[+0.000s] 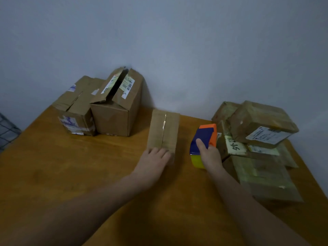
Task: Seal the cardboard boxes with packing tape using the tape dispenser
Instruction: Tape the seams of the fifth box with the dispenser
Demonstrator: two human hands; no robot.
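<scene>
Cardboard box (164, 132) lies at mid-worktop (71, 174), long axis running away from the person, with a glossy strip of tape visible along its top seam. The left hand (154, 158) rests with fingers laid flat on the near end. The right hand (209, 155) grasps the tape dispenser (204, 144), which is just beside the box on its right.

Probable faults:
- The box looks light. If the left hand eases off, a pull of tape is likely to drag it.
- The left fingers lie on the seam line, so the dispenser could strike them.
- The stack of boxes (262, 125) is close on the right, so a wide swing could knock it.
</scene>
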